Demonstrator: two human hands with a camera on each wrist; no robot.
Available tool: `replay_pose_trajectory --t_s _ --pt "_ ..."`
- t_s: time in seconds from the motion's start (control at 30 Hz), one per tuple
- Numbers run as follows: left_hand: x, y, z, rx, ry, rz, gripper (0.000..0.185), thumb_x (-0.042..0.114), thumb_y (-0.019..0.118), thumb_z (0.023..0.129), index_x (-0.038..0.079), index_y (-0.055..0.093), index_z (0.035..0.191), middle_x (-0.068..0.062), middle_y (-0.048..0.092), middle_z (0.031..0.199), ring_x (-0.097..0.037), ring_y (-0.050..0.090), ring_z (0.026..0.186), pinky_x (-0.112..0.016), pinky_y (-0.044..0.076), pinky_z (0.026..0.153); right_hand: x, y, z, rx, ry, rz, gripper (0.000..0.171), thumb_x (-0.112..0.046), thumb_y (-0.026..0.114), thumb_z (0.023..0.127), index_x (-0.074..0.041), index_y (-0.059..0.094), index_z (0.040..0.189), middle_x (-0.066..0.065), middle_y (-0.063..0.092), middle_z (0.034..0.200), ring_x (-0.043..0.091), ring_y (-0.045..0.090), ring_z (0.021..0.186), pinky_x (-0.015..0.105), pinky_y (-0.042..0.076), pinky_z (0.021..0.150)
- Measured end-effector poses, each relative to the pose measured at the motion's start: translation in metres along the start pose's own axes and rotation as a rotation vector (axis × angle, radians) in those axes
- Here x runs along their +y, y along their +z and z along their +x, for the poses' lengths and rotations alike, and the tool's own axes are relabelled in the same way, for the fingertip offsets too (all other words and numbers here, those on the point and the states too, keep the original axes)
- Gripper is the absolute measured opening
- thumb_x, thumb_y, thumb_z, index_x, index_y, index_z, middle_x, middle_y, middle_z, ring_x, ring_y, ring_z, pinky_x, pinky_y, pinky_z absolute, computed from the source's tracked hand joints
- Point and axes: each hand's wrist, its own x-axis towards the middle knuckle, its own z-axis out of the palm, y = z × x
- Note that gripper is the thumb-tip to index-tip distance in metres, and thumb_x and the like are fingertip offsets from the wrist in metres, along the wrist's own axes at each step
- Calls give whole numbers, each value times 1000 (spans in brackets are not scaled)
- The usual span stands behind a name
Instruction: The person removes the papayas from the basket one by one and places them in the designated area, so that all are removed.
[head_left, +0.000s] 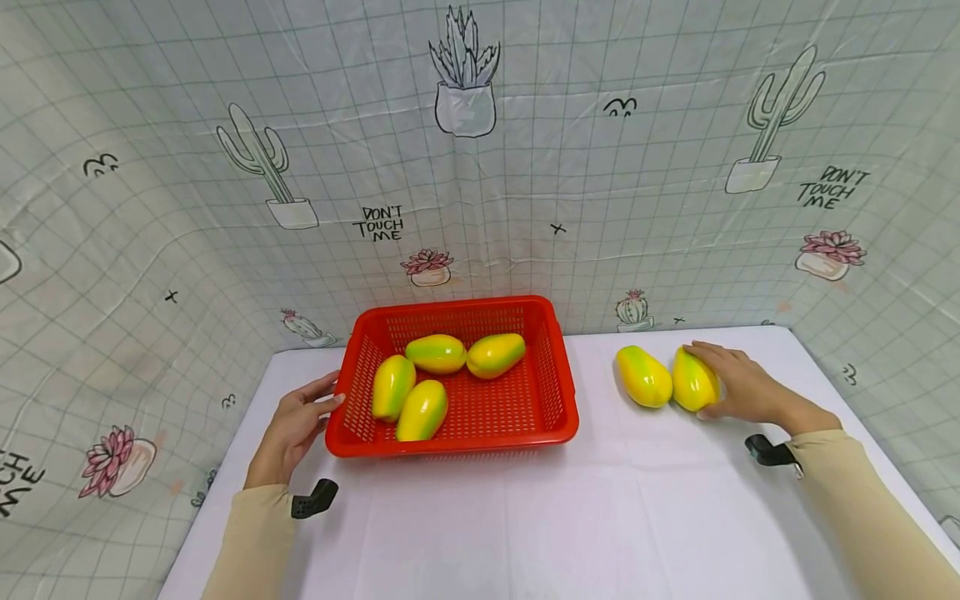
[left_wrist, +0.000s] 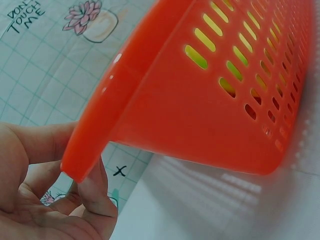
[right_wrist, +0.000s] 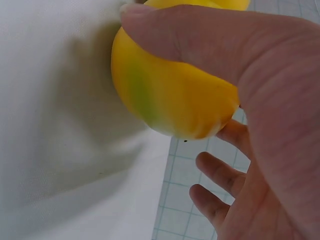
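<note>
A red plastic basket (head_left: 558,421) with slotted walls stands left of centre, holding several yellow-green mangoes (head_left: 423,410). At its left end my left hand (head_left: 292,425) grips the rim, the thumb on one side and fingers under it; the left wrist view shows the rim (left_wrist: 82,160) between them. Off to the right, my right hand (head_left: 746,387) holds a mango (head_left: 692,382) between thumb and fingers. That mango (right_wrist: 165,95) fills much of the right wrist view, where the other fingers spread behind it. Another mango (head_left: 643,377) lies just left of the held one.
A white cloth covers the table (head_left: 510,525). Behind and at both sides hangs a grid-patterned curtain (head_left: 525,183) with plant drawings, close to the basket's back. Black wrist-camera mounts (head_left: 315,500) stick out from both sleeves.
</note>
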Motion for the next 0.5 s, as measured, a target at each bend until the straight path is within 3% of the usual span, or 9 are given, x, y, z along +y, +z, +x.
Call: replay_pose_trajectory --t_s 0.5 --pt "0 1 -1 0 2 -10 61 12 58 109 12 35 166 -21 29 170 -26 46 128 -14 53 80 -2 3 -1 -2 -42 44 104 -26 95 77 12 38 154 39 37 157 62 37 135 80 30 108"
